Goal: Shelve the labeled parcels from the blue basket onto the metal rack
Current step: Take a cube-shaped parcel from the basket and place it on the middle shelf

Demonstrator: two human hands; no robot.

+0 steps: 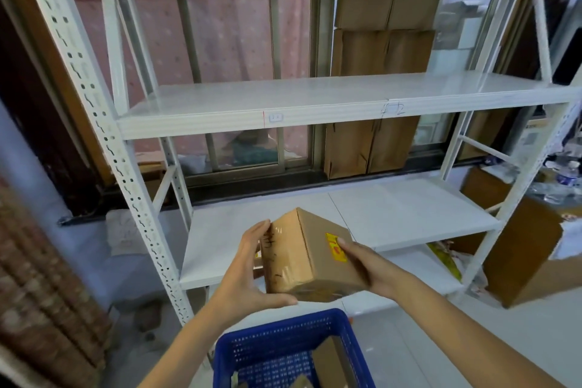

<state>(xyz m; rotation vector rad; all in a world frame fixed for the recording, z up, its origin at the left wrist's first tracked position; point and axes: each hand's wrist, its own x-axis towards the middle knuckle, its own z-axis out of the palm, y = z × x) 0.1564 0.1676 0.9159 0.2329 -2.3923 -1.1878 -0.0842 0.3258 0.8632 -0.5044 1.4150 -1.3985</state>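
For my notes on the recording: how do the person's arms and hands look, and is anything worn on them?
Both forearms are bare, no sleeves in view. The left hand and right hand wear no gloves, and no rings, watch or bracelet show. The fingers are bare.

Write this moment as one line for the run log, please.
step: shelving | held: cardboard parcel, left hand and right hand | blue basket: parcels remain | metal rack: visible shelves bare

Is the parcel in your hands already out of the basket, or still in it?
Out: the parcel is held by both hands above the blue basket, in front of the rack's lower shelf.
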